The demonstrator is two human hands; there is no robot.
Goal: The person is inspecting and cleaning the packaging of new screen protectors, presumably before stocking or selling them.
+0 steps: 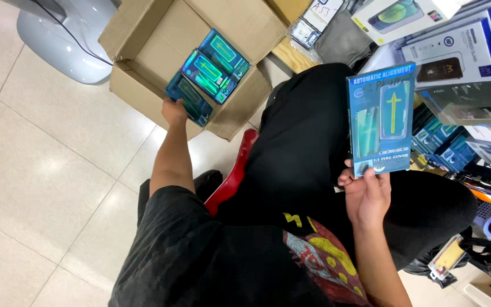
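My left hand [173,110] reaches down into an open cardboard box [143,40] on the floor and grips a flat blue-green package [188,98] at the box's front edge. Two more of the same packages [214,65] lie beside it inside the box. My right hand [367,193] holds another blue package [382,116] upright above my lap, its printed front facing me, fingers pinching its lower edge. I sit in black trousers and a black shirt with a red and yellow print.
A pale grey rounded base [69,40] stands on the tiled floor at upper left. Shelves at the right hold several white and blue boxed packages [456,57]. A red seat edge [231,179] shows under my leg. A small wooden surface [291,54] lies behind the box.
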